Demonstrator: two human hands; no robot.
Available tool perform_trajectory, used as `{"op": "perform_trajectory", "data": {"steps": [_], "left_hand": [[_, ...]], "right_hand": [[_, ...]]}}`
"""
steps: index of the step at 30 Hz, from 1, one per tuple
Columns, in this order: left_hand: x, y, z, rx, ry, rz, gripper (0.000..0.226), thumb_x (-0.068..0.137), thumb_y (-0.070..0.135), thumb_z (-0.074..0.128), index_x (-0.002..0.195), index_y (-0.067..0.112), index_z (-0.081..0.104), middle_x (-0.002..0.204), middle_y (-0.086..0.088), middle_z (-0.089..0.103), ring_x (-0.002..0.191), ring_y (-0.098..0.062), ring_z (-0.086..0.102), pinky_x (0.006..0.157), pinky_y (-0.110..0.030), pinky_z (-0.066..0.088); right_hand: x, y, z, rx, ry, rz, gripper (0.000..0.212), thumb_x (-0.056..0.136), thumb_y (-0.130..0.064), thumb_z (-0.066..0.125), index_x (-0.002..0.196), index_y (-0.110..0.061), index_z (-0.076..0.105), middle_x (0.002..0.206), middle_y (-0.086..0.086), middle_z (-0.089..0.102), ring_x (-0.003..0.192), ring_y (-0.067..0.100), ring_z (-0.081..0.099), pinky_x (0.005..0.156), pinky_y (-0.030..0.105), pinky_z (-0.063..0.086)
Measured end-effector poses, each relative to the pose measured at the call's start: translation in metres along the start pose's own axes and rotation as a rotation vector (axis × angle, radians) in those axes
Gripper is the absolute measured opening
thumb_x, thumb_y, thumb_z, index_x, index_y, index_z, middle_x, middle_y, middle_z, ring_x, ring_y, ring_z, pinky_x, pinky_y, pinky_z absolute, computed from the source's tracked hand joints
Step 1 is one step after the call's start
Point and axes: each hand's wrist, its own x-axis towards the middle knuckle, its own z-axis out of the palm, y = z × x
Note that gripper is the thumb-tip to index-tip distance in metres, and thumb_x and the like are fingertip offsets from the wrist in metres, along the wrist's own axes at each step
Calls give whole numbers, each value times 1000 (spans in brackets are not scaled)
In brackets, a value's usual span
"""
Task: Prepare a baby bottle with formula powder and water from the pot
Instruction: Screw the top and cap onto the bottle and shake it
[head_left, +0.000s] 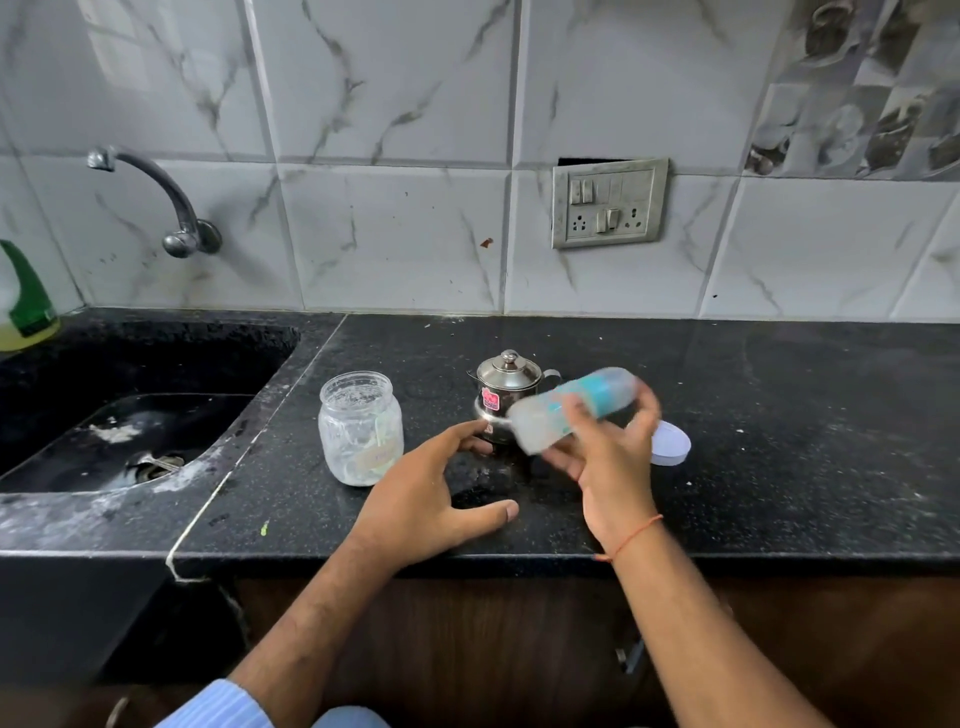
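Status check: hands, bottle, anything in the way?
Right hand grips baby bottle, tilted, blurred. Left hand open on counter. Pot lidded, behind bottle.

Right hand (610, 457) gripping blurred baby bottle (571, 408), tilted nearly horizontal above black counter (779, 441). Left hand (441, 493) spread flat on counter before steel pot (506, 395). Open glass jar (360, 428) left of pot; white lid (671, 448) behind right hand.

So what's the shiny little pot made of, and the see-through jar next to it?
The little pot looks like polished metal, probably steel: it is silvery and mirrors the light. The jar looks like clear glass, though it could be plastic: you can see through its thick, cloudy wall.
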Motion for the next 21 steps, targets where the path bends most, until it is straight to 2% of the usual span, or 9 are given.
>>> {"op": "perform_trajectory", "data": {"steps": [2, 5, 8, 10, 12, 13, 17, 20, 21], "left_hand": [[0, 0, 1, -9, 0, 3, 97, 75, 62, 95, 159, 38, 51, 134, 31, 69, 112, -6, 54, 75, -20, 48], [-1, 0, -1, -2, -18, 14, 96, 76, 61, 96, 159, 38, 51, 136, 30, 68, 93, 1, 65, 68, -13, 46], [0, 0, -1, 6, -31, 8, 97, 76, 62, 95, 159, 38, 51, 136, 31, 68, 70, 18, 60, 68, -14, 47], [-1, 2, -1, -1, -29, -3, 97, 76, 62, 95, 159, 38, 51, 136, 31, 68, 72, 15, 62, 68, -14, 48], [-2, 3, -2, -5, -26, 0, 98, 75, 63, 94, 159, 37, 52, 135, 30, 69, 84, 5, 65, 70, -15, 48], [-2, 3, -3, -4, -21, 4, 98, 74, 65, 94, 158, 38, 52, 135, 30, 69, 83, 4, 64, 71, -15, 48], [-1, 2, -1, -25, -27, -3, 98, 74, 66, 93, 159, 39, 51, 136, 33, 67, 71, 19, 59, 74, -19, 47], [-2, 6, -3, -6, -28, 3, 98, 75, 64, 93, 159, 38, 51, 135, 32, 69, 72, 21, 58, 71, -15, 46], [-1, 6, -3, -1, -29, 3, 97, 75, 63, 94, 159, 38, 51, 135, 31, 69, 71, 21, 58, 70, -15, 46]], "right_hand": [[7, -2, -5, 143, 74, 17, 59, 99, -8, 72, 139, -32, 37, 132, 11, 68, 95, 33, 80, 67, 49, 66], [0, 1, -5, -120, -166, 75, 63, 95, -7, 75, 141, -32, 41, 123, 15, 72, 96, 39, 79, 65, 48, 65], [5, 0, -7, 53, 42, -2, 63, 97, -9, 75, 143, -31, 37, 127, 11, 71, 98, 36, 79, 68, 50, 66], [7, -4, -7, 110, 30, 47, 62, 96, -12, 75, 141, -31, 38, 130, 12, 70, 97, 36, 80, 72, 55, 66], [-1, -1, -4, -137, -196, 96, 65, 90, -11, 79, 140, -33, 43, 119, 16, 75, 94, 38, 80, 67, 52, 66], [-5, 1, -2, -184, -224, 80, 68, 89, -9, 80, 141, -34, 43, 114, 16, 76, 93, 38, 80, 64, 50, 66], [7, -4, -7, 121, 54, 24, 61, 98, -10, 73, 143, -30, 37, 129, 11, 69, 92, 34, 81, 67, 49, 66], [-2, 1, -4, -178, -222, 96, 65, 94, -7, 76, 143, -32, 40, 121, 18, 73, 94, 38, 79, 63, 48, 65], [-3, 3, -2, -186, -204, 81, 68, 94, -6, 77, 144, -33, 40, 117, 18, 74, 95, 38, 79, 63, 48, 65]]}}
